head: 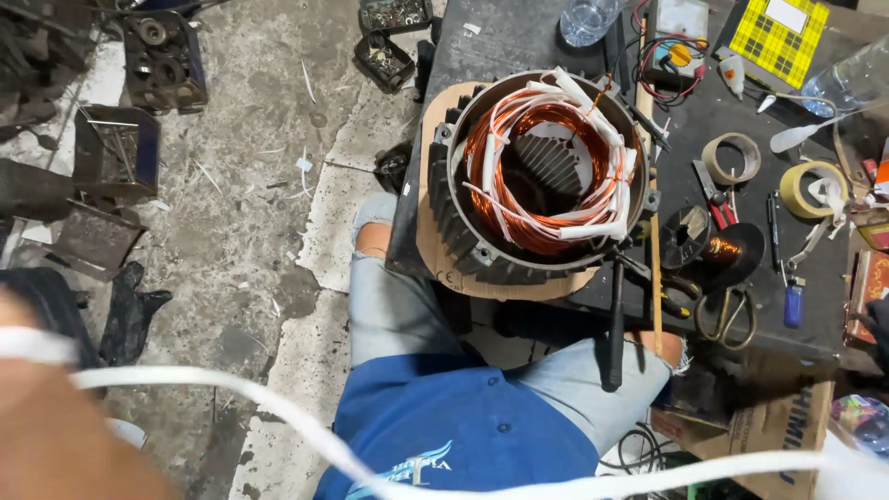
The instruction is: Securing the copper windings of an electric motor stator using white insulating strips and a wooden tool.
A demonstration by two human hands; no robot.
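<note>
Stretched across the bottom of the view, closest to our eyes, runs a white tape, blurred by nearness, sweeping from nine o'clock down past six and out toward four. Our left hand fills the lower-left corner as a soft blur; the tape starts at it, so we judge it is gripping that end, though the fingers themselves cannot be made out. Our right hand lies outside the picture, beyond the four o'clock corner where the tape leaves; whether it grips the other end we cannot tell. Held this taut and level, the tape looks drawn out to be kept free of kinks.

Beyond it, near the centre, stands the motor stator, its finned housing set upright on a cardboard sheet at the bench edge, open bore facing us so the copper windings and their white insulating sleeves can be reached from above. Our knees in pale jeans sit just under it at six o'clock.

At three o'clock of the stator, on the dark bench, tools lie within arm's reach: a spool of copper wire, scissors, rolls of tape, and a meter with red leads at one o'clock. Off at ten o'clock, trays of parts rest on the concrete floor.
</note>
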